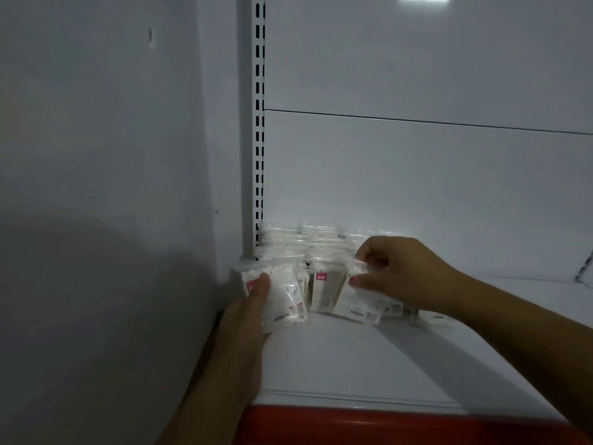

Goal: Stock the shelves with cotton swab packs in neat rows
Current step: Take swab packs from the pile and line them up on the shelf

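Left hand (247, 319) gripped the end pack (279, 293); right hand (401, 274) pinched a leaning pack (356, 300); I feared a loose release would topple the row (324, 292).

So the left hand (247, 322) grips the left pack (279, 293) at the shelf (353, 358) corner, thumb on its front. The right hand (394, 277) pinches the right pack (356, 300) by its top. More packs (308, 242) sit in rows behind, beside the slotted upright (259, 123).
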The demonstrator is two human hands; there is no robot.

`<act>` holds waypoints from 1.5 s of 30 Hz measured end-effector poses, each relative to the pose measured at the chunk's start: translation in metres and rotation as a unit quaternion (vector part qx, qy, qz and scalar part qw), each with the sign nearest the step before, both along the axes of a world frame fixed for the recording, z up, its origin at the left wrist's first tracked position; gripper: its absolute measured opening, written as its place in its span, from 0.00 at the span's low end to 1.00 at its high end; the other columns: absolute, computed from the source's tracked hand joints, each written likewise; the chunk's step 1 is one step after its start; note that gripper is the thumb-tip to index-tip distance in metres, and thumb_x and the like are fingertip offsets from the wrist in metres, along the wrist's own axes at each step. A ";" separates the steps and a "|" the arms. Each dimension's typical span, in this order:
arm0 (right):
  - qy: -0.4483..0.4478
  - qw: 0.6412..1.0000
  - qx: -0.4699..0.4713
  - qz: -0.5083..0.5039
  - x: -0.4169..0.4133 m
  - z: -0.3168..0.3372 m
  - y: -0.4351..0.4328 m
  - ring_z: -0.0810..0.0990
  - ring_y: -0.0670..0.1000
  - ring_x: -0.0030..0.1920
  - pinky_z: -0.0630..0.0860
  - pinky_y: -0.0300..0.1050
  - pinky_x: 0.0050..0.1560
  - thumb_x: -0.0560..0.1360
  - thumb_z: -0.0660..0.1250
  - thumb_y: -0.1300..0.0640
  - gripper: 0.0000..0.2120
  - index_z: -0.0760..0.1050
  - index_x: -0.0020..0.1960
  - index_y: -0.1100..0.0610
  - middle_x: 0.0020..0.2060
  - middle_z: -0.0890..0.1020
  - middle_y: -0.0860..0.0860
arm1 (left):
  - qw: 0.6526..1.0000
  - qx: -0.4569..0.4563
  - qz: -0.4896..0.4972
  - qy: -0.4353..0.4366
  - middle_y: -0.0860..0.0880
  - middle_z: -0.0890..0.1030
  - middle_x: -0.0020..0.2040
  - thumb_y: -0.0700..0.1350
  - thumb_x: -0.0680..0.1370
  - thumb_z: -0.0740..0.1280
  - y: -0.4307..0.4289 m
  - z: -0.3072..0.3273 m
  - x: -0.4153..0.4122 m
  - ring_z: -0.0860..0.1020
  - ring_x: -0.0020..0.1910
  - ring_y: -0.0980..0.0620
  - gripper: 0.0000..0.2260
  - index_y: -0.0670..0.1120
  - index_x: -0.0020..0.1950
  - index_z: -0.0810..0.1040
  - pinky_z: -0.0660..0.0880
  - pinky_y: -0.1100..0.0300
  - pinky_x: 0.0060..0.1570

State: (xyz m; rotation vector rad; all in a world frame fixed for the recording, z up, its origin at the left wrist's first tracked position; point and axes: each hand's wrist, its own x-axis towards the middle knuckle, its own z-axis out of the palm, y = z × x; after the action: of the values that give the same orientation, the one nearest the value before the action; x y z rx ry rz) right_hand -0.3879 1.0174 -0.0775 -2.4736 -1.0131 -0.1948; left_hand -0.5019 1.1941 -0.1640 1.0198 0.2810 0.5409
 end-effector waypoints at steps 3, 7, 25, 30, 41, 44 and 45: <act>-0.098 0.993 -0.048 0.035 -0.002 -0.022 0.026 0.75 0.46 0.50 0.69 0.37 0.48 0.70 0.73 0.45 0.15 0.80 0.54 0.49 0.48 0.78 0.44 | 1.000 -0.005 -0.019 -0.002 0.50 0.86 0.38 0.56 0.68 0.67 -0.001 0.001 -0.004 0.84 0.35 0.54 0.10 0.53 0.38 0.87 0.78 0.61 0.29; -0.192 0.979 -0.062 0.022 0.000 -0.027 0.026 0.70 0.50 0.60 0.65 0.40 0.58 0.75 0.67 0.43 0.23 0.74 0.66 0.51 0.60 0.74 0.49 | 1.000 -0.002 -0.003 0.023 0.50 0.85 0.36 0.56 0.69 0.66 -0.007 0.006 -0.009 0.83 0.31 0.54 0.15 0.47 0.45 0.81 0.76 0.61 0.24; -0.100 0.987 -0.091 0.083 0.042 -0.030 -0.063 0.64 0.46 0.70 0.57 0.35 0.68 0.73 0.70 0.47 0.23 0.71 0.66 0.48 0.69 0.69 0.45 | 0.514 0.809 0.153 0.240 0.50 0.36 0.79 0.70 0.75 0.51 -0.042 -0.004 0.058 0.31 0.75 0.46 0.36 0.62 0.76 0.38 0.22 0.35 0.60; -0.142 0.980 -0.120 0.072 0.054 -0.069 -0.055 0.44 0.44 0.77 0.40 0.43 0.74 0.79 0.55 0.39 0.31 0.51 0.77 0.46 0.75 0.47 0.40 | 0.500 0.811 0.176 0.247 0.49 0.40 0.79 0.70 0.75 0.48 -0.037 -0.013 0.064 0.35 0.77 0.46 0.34 0.60 0.78 0.42 0.17 0.40 0.58; -0.239 0.968 -0.079 0.009 0.045 -0.086 -0.047 0.68 0.54 0.71 0.57 0.54 0.70 0.77 0.55 0.42 0.27 0.67 0.72 0.54 0.70 0.71 0.52 | 0.540 0.798 0.174 0.203 0.44 0.58 0.78 0.63 0.74 0.57 -0.049 -0.006 0.055 0.56 0.77 0.41 0.34 0.49 0.77 0.60 0.38 0.32 0.69; -0.221 0.968 -0.118 0.011 0.047 -0.085 -0.050 0.60 0.51 0.74 0.55 0.52 0.73 0.79 0.49 0.40 0.28 0.57 0.76 0.52 0.74 0.64 0.50 | 0.550 0.789 0.162 0.222 0.45 0.61 0.77 0.60 0.74 0.56 -0.050 -0.005 0.055 0.56 0.77 0.42 0.34 0.48 0.77 0.60 0.35 0.32 0.68; -0.218 0.967 -0.132 0.007 0.047 -0.086 -0.050 0.57 0.51 0.75 0.53 0.53 0.74 0.80 0.46 0.39 0.28 0.52 0.76 0.50 0.75 0.60 0.49 | 0.543 0.791 0.152 0.238 0.45 0.59 0.78 0.60 0.74 0.54 -0.049 -0.005 0.055 0.54 0.77 0.43 0.34 0.49 0.78 0.56 0.32 0.32 0.67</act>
State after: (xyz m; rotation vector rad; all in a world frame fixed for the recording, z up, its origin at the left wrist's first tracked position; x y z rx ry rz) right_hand -0.3405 0.9672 -0.1633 -2.7282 -1.3062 -0.6634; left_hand -0.4467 1.1449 -0.1690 3.0057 0.4423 0.8012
